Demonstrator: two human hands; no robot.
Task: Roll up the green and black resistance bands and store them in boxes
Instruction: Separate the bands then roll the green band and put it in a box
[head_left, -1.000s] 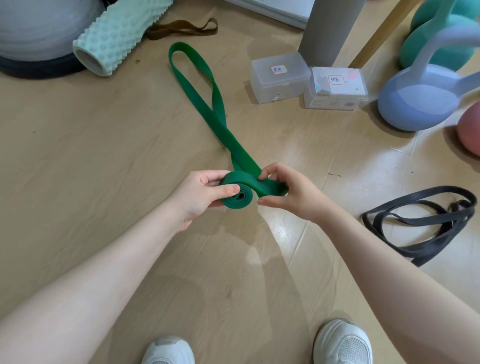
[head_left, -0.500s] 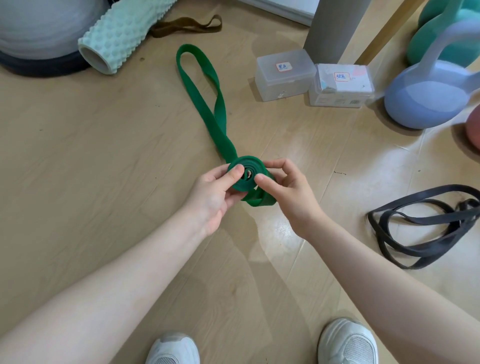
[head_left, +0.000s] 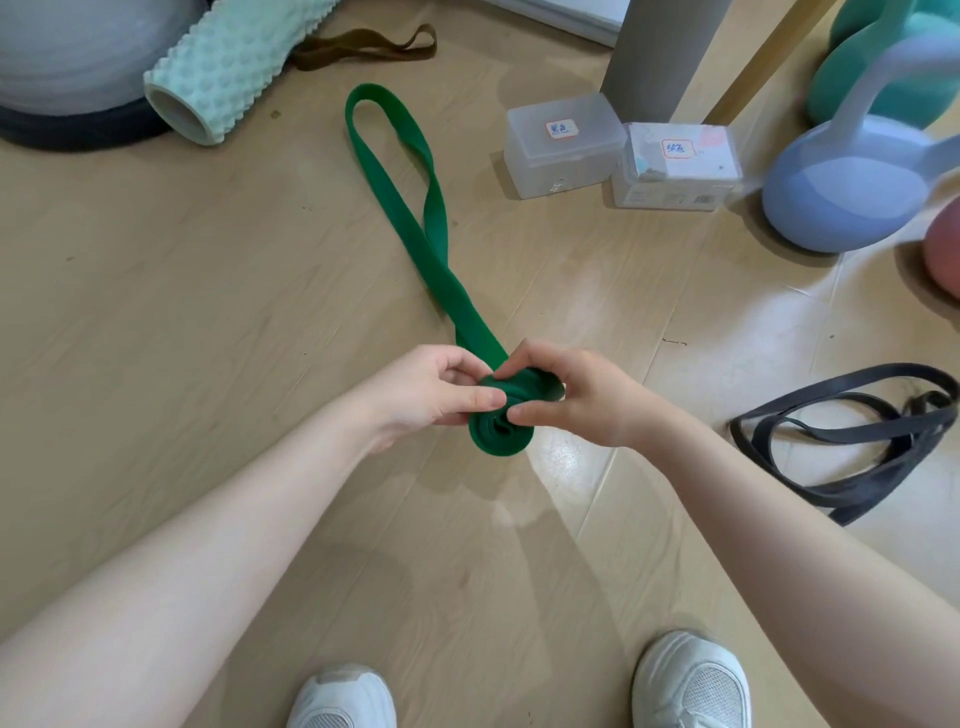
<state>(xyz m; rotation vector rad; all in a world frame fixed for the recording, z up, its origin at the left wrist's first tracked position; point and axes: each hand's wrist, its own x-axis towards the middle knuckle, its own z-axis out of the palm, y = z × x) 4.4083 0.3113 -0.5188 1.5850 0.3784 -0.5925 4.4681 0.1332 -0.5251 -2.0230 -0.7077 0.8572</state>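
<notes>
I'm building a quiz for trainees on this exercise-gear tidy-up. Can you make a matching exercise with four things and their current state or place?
Things:
1. wide green rubber resistance band
2. thin black rubber resistance band
3. two translucent plastic boxes
4. mint knobbly foam roller

States:
A. loose heap on the floor, untouched
B. lids shut, side by side
C. partly coiled, pinched by left hand and right hand
D. lying against a grey ball

Pairs: 1-C, 2-A, 3-B, 4-D

Green band (head_left: 415, 228) half-rolled; black band (head_left: 852, 441) loose; boxes (head_left: 563, 145) shut.
</notes>
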